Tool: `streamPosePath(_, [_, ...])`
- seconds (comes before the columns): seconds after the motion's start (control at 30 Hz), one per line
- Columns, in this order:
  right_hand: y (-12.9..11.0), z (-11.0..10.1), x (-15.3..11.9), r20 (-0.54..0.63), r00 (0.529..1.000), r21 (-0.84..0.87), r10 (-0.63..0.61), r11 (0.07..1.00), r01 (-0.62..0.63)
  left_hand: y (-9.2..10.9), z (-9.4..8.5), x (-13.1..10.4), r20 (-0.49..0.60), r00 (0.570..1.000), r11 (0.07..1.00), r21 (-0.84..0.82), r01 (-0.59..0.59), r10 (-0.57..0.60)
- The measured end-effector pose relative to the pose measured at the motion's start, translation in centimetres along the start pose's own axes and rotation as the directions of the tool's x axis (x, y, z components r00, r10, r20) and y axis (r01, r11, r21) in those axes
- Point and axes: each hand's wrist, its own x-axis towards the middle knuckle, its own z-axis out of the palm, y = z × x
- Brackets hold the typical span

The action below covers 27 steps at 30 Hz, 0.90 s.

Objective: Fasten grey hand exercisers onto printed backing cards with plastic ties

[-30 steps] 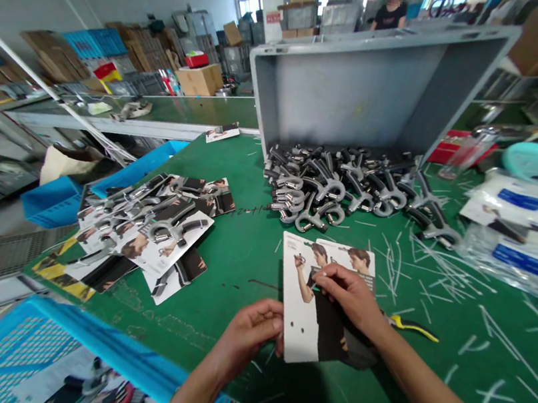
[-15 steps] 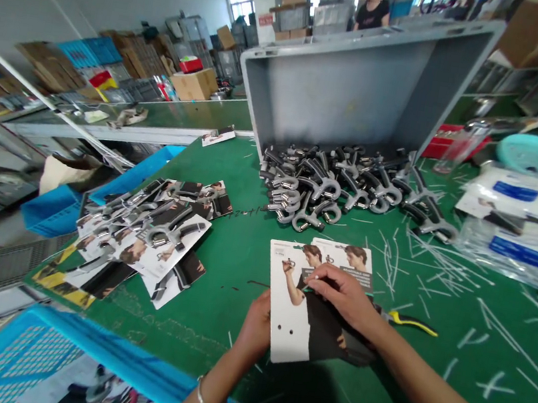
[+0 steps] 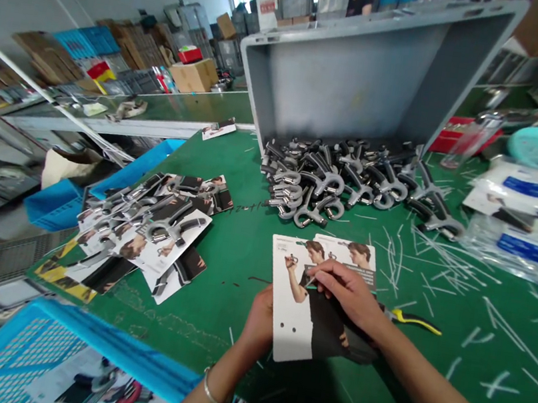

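Note:
A printed card (image 3: 287, 329) with a picture of an arm stands tilted in front of me, over the green table. My left hand (image 3: 261, 318) grips its left edge, the fingers hidden behind it. My right hand (image 3: 340, 286) is at the card's face with thumb and fingers pinched together; a thin light piece seems to show at the fingertips. A second card (image 3: 367, 255) lies just behind the first. Pliers with yellow handles (image 3: 415, 321) rest beside my right wrist. Beyond the cards lies a heap of grey and black hand grips (image 3: 323, 176).
A grey crate (image 3: 342, 81) lies on its side behind the heap. Carded grips (image 3: 159, 225) are piled at the left. White ties (image 3: 436, 267) and plastic packs (image 3: 520, 246) lie at the right. A blue basket (image 3: 92, 330) is at the lower left; a person stands far back.
The view has shifted slightly. My right hand has stayed at the card's face, its fingers drawn a little closer together. My left hand still holds the card's edge.

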Motion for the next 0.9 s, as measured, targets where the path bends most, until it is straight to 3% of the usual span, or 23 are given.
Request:
streamPosePath(0.2, [-0.5,0.1,-0.4,0.042,0.985,-0.185,-0.169,0.967,0.174,-0.8,0.1,-0.2,-0.074,0.997,0.998,-0.047,-0.036,0.032])
streamPosePath(0.43, [-0.5,0.3,-0.4,0.049,0.981,-0.281,-0.186,0.94,0.193,-1.0,0.1,0.1,-0.032,0.999,1.0,0.008,-0.015,0.015])
streamPosePath(0.53, [-0.7,0.4,-0.5,0.088,0.963,-0.321,-0.255,0.908,0.27,-0.3,0.1,0.5,-0.109,0.994,0.999,0.049,0.003,0.002])
streamPosePath(0.67, [-1.1,0.6,-0.8,0.183,0.946,-0.371,-0.268,0.872,0.319,0.5,-0.2,0.7,-0.253,0.96,0.989,0.047,0.139,-0.123])
streamPosePath(0.8, [-0.8,1.0,-0.9,0.136,0.968,-0.363,-0.212,0.898,0.248,0.4,-1.0,0.1,-0.141,0.973,0.969,-0.194,0.151,-0.18])
streamPosePath(0.9, [-0.4,0.9,-0.9,0.046,0.989,-0.237,-0.137,0.961,0.144,0.4,-1.5,-0.4,-0.116,0.955,0.861,-0.472,0.188,-0.272])
